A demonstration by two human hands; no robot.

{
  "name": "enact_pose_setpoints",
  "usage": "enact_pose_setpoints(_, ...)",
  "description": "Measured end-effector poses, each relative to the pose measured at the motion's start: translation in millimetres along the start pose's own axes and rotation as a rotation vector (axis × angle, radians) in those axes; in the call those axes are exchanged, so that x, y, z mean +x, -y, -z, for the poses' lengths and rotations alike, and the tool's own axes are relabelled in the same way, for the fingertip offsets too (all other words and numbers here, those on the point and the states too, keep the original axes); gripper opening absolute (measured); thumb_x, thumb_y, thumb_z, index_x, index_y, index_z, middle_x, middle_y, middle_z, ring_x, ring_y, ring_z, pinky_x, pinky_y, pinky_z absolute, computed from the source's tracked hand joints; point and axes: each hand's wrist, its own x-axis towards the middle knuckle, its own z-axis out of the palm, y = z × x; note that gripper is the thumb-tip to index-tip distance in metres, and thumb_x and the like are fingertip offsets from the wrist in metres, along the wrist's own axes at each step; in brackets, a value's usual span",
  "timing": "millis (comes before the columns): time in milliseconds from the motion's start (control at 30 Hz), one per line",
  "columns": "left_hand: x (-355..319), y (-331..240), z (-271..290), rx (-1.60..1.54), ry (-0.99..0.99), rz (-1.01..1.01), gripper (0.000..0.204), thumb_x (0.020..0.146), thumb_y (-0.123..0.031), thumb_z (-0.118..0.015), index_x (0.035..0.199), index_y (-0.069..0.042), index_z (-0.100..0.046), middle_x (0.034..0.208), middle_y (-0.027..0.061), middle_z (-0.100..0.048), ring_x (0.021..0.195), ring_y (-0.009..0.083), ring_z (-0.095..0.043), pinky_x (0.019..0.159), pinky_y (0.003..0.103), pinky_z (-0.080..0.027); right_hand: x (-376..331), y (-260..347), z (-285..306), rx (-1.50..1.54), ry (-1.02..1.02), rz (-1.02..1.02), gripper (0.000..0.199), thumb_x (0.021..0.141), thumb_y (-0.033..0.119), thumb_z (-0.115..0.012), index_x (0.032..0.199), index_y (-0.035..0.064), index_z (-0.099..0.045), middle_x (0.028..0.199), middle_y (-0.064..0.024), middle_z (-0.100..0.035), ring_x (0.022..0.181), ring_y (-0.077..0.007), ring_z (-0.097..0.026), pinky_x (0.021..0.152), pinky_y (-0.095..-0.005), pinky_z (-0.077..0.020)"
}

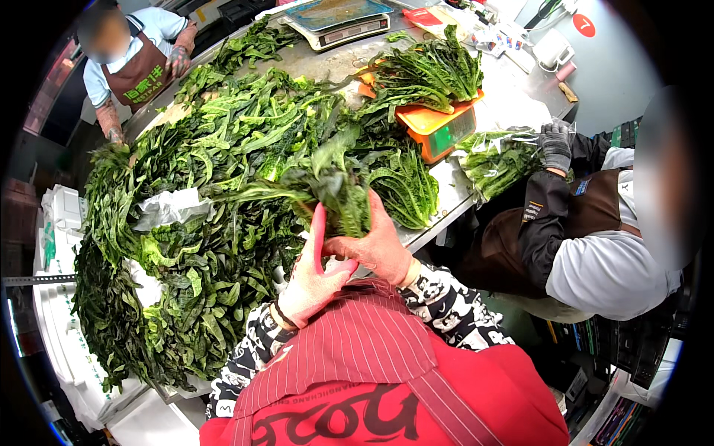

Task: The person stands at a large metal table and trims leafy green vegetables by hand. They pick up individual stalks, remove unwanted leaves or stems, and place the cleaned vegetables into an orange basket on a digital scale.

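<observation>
My two hands meet close to my chest around one bunch of dark leafy greens [336,189]. My right hand [379,245] wraps the stems from the right, fingers closed. My left hand [312,279], in a whitish glove with a pink finger raised, presses the stems from below left. The bunch's leaves fan up and left over the heap of loose greens [216,186] that covers the metal table [439,227].
An orange scale [439,126] carries another bunch at the table's right; a second scale [338,22] stands at the far end. A person on the right, in dark gloves, handles bagged greens [498,160]. Another person stands at the far left. White crates [59,215] sit left.
</observation>
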Motion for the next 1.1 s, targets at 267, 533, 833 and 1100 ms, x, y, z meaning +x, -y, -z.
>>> enact_pose_setpoints(267, -0.1, -23.0, 1.4, -0.034, 0.249, 0.027, 0.059, 0.091, -0.008, -0.062, 0.146, -0.009, -0.042, 0.153, 0.0069, -0.033, 0.112, 0.0144, -0.055, 0.096, 0.028, -0.046, -13.8, -3.7, 58.6, -0.258, -0.405, 0.198, 0.063, 0.076, -0.004, -0.076, 0.13, 0.0047, -0.043, 0.108, -0.0058, -0.063, 0.091, -0.0157, -0.063, 0.08, -0.0287, -0.0537)
enact_pose_setpoints(533, 1.9, -5.2, 3.1, -0.036, 0.185, 0.125, 0.04, 0.093, -0.009, -0.058, 0.132, -0.002, -0.055, 0.128, 0.0082, -0.056, 0.112, 0.0146, -0.057, 0.097, 0.029, -0.048, 16.0, -17.6, 131.7, -1.474, -0.47, 0.374, 0.091, 0.068, 0.008, -0.076, 0.146, -0.0026, -0.029, 0.133, -0.0243, -0.049, 0.125, -0.0359, -0.048, 0.105, -0.0396, -0.0402)
enact_pose_setpoints(833, -13.0, 10.4, 25.4, 0.062, 0.065, -0.098, 0.023, 0.082, -0.021, -0.065, 0.087, 0.001, -0.068, 0.094, 0.0141, -0.069, 0.087, 0.0232, -0.066, 0.077, 0.033, -0.051, 53.3, -67.2, 215.3, -1.157, -0.337, 0.275, 0.09, 0.074, 0.006, -0.08, 0.148, -0.0022, -0.029, 0.143, -0.0179, -0.04, 0.13, -0.029, -0.041, 0.109, -0.0354, -0.0336)
enact_pose_setpoints(1100, -62.7, -71.3, 121.4, 0.126, -0.618, -0.03, 0.016, 0.085, -0.017, -0.072, 0.093, -0.002, -0.072, 0.088, 0.0078, -0.07, 0.082, 0.0142, -0.066, 0.072, 0.027, -0.053, 58.8, -75.7, 230.7, -1.4, -0.222, 0.218, 0.09, 0.084, 0.042, -0.074, 0.148, -0.0034, -0.029, 0.147, -0.0265, -0.038, 0.137, -0.0396, -0.035, 0.113, -0.0433, -0.0305)
